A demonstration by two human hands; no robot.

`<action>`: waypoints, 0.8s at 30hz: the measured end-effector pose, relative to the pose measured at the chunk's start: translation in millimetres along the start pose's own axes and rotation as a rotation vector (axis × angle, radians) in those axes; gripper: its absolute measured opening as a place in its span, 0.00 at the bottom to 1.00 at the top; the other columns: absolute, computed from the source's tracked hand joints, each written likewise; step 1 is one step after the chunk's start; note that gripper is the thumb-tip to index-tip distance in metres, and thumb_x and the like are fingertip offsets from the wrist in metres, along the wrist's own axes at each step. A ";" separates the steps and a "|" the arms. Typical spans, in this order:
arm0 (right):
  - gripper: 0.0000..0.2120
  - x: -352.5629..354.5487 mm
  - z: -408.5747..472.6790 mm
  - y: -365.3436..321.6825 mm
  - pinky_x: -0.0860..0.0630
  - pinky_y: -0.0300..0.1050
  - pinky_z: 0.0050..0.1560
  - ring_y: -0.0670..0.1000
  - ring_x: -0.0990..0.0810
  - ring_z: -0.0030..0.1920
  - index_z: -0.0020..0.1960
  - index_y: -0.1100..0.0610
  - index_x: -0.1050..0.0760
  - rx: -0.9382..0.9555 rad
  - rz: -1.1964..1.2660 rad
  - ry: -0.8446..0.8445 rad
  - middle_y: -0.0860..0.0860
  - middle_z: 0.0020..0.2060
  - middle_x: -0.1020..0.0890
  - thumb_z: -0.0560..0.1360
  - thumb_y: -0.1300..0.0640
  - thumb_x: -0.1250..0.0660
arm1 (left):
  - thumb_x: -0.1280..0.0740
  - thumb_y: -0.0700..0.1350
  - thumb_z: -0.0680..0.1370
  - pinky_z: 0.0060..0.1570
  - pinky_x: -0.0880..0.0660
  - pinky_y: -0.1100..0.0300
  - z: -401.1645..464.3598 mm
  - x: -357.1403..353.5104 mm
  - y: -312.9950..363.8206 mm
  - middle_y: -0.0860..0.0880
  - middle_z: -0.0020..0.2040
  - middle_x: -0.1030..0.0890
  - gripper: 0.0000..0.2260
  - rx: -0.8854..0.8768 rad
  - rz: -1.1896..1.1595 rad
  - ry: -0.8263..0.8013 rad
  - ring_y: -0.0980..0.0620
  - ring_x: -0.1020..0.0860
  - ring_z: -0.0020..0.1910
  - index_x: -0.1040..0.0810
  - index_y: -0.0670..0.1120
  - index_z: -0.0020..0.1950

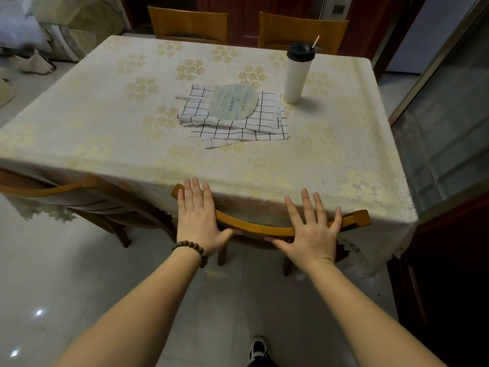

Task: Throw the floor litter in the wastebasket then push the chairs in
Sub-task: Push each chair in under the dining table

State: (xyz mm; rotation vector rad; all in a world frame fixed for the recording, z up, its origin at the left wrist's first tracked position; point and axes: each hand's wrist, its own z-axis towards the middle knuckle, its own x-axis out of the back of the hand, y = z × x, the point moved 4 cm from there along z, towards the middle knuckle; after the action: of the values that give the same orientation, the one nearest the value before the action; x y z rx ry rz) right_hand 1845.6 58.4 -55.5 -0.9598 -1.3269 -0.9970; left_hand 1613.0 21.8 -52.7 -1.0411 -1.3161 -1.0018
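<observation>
A wooden chair point(264, 228) stands right in front of me, its curved top rail tucked against the near edge of the table point(105, 115), which wears a cream flowered cloth. My left hand point(197, 221), with a bead bracelet on the wrist, lies flat over the rail's left part, fingers spread, thumb under the rail. My right hand point(313, 234) rests flat on the rail's right part in the same way. A second chair point(66, 194) sits at the near left side, partly under the cloth. No litter or wastebasket is in view.
Two more chairs, one point(189, 25) on the left and one point(301, 31) on the right, stand at the far side. On the table are a white bottle point(296, 75) with a black lid, checked cloths point(264, 117) and a round fan point(232, 102). A glass door point(449, 128) is at the right, bags point(34, 63) at far left.
</observation>
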 end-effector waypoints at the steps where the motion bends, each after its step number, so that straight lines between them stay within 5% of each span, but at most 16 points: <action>1: 0.45 1.2 0.5 2.2 0.54 0.73 0.67 0.58 0.52 0.75 0.75 0.46 0.47 -0.004 -0.007 -0.019 0.53 0.76 0.47 0.65 0.24 0.46 | 0.39 0.73 0.65 0.73 0.64 0.43 -0.1 -0.1 2.3 0.36 0.76 0.61 0.56 0.003 -0.006 0.001 0.38 0.66 0.74 0.62 0.39 0.75; 4: 0.48 13.1 -8.0 8.9 0.62 0.68 0.69 0.57 0.62 0.75 0.76 0.47 0.55 0.029 0.026 0.012 0.53 0.76 0.55 0.64 0.21 0.54 | 0.41 0.76 0.64 0.73 0.61 0.41 -3.1 1.4 5.2 0.36 0.76 0.63 0.58 0.000 -0.012 -0.019 0.38 0.66 0.74 0.63 0.40 0.75; 7: 0.53 35.2 -23.3 46.0 0.66 0.59 0.72 0.55 0.66 0.74 0.76 0.53 0.59 -0.131 0.237 0.142 0.56 0.76 0.60 0.63 0.22 0.50 | 0.44 0.80 0.59 0.72 0.65 0.43 -9.9 6.9 0.0 0.37 0.76 0.63 0.62 0.078 -0.124 -0.015 0.39 0.67 0.74 0.64 0.41 0.75; 11: 0.62 31.3 -24.3 87.7 0.58 0.59 0.74 0.53 0.71 0.72 0.74 0.55 0.69 -0.332 0.373 -0.040 0.54 0.73 0.69 0.58 0.21 0.43 | 0.45 0.81 0.54 0.74 0.58 0.43 -16.3 9.1 -4.6 0.38 0.76 0.64 0.66 0.204 -0.239 -0.022 0.42 0.67 0.74 0.64 0.39 0.75; 16: 0.62 21.4 -13.6 92.1 0.49 0.60 0.71 0.50 0.68 0.73 0.75 0.54 0.68 -0.302 0.440 -0.094 0.48 0.74 0.68 0.59 0.25 0.38 | 0.50 0.81 0.56 0.74 0.54 0.44 -24.1 8.6 6.1 0.39 0.76 0.64 0.64 0.232 -0.230 -0.014 0.42 0.64 0.75 0.65 0.38 0.75; 24: 0.62 22.0 -14.4 107.8 0.60 0.56 0.74 0.51 0.70 0.73 0.75 0.56 0.67 -0.275 0.350 -0.110 0.53 0.74 0.67 0.58 0.22 0.42 | 0.46 0.80 0.60 0.73 0.56 0.43 -32.9 12.3 21.6 0.38 0.75 0.65 0.62 0.250 -0.205 -0.098 0.41 0.65 0.75 0.67 0.37 0.73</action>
State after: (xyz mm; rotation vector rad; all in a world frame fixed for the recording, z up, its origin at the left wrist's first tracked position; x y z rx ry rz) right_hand 1952.6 76.7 -32.6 -1.4189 -1.0758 -0.8763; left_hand 1642.3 -4.4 -40.4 -0.7842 -1.6089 -0.9165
